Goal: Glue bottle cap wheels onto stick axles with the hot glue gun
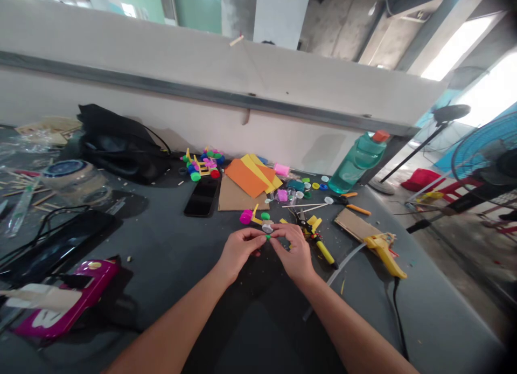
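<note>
My left hand (pixel 239 251) and my right hand (pixel 293 250) meet above the dark tabletop (pixel 169 244), pinching a small green plastic piece (pixel 267 237) between their fingertips. Just beyond my fingers lies a small grey-white cap (pixel 267 228). A small yellow model with a magenta bottle-cap wheel (pixel 252 217) stands a little past my left hand. Beyond my right hand are a yellow-handled craft knife (pixel 324 252) and a yellow hot glue gun (pixel 383 254) resting on a cardboard strip (pixel 355 224).
Orange and yellow paper sheets (pixel 246 177) lie on cardboard behind my hands, with a black smartphone (pixel 202 196) and a heap of coloured bottle caps (pixel 202 164) nearby. A teal water bottle (pixel 357 163) stands at the back. A black bag (pixel 121 145) and a magenta case (pixel 68 298) sit left.
</note>
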Demonstrator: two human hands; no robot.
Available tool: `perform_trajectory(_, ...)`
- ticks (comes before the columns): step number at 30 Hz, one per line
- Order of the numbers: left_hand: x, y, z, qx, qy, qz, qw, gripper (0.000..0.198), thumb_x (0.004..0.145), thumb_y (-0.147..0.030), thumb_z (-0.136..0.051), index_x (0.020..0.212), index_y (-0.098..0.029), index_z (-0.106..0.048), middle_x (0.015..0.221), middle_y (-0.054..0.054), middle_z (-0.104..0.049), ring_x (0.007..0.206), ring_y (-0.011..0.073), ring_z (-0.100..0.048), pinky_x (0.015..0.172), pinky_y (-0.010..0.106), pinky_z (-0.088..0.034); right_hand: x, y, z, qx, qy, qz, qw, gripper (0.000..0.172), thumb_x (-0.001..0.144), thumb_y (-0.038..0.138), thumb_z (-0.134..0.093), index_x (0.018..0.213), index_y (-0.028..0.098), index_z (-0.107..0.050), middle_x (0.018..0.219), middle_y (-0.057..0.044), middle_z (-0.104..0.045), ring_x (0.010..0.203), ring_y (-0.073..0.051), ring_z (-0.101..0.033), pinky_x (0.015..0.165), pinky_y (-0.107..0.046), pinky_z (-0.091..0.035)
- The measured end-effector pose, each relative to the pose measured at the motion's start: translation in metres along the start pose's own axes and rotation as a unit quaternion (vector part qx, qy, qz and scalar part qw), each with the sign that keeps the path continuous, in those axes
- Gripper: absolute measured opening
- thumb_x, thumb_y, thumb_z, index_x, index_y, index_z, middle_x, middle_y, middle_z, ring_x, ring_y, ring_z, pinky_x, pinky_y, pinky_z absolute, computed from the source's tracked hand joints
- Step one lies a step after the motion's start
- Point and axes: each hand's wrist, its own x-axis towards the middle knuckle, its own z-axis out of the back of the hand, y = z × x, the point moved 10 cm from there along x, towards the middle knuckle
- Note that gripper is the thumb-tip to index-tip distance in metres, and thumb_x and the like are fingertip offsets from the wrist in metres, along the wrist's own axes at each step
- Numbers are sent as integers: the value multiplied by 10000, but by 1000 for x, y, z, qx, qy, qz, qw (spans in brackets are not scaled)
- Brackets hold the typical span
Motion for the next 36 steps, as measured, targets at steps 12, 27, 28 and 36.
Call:
perform_trajectory(12,0,-4,-1,14,-7,-22,1000,238,651,-328,-706,794,-140,-673,697,7,-603,615,107,-520,551,228,-444,1,1,-2,6,7,-1,1000,79,760,160,-603,759,233,-634,934,-48,-682,941,-214,-581,856,-411,-443)
perform_trajectory(27,2,5,-2,3,2,7,1000,344,758,-456,-579,705,-121,-634,641,21,-559,574,111,-506,516,238,-448,1,5,2,-25,-7,25,999,70,769,204,-632,806,254,-663,948,-40,-684,948,-219,-585,858,-422,-443)
perform_trajectory(28,2,6,-3,1,7,9,1000,360,763,-466,-568,673,-122,-624,634,23,-559,568,109,-503,513,237,-444,1,6,2,-29,-6,31,999,67,765,210,-639,805,256,-667,949,-40,-684,948,-219,-584,862,-423,-442)
perform_trajectory(36,3,5,-1,-22,5,8,1000,249,702,-374,-654,641,-135,-618,582,-6,-533,551,95,-485,539,227,-434,0,6,-4,-29,18,28,999,207,713,227,-697,914,255,-652,995,-45,-672,975,-227,-566,880,-423,-435)
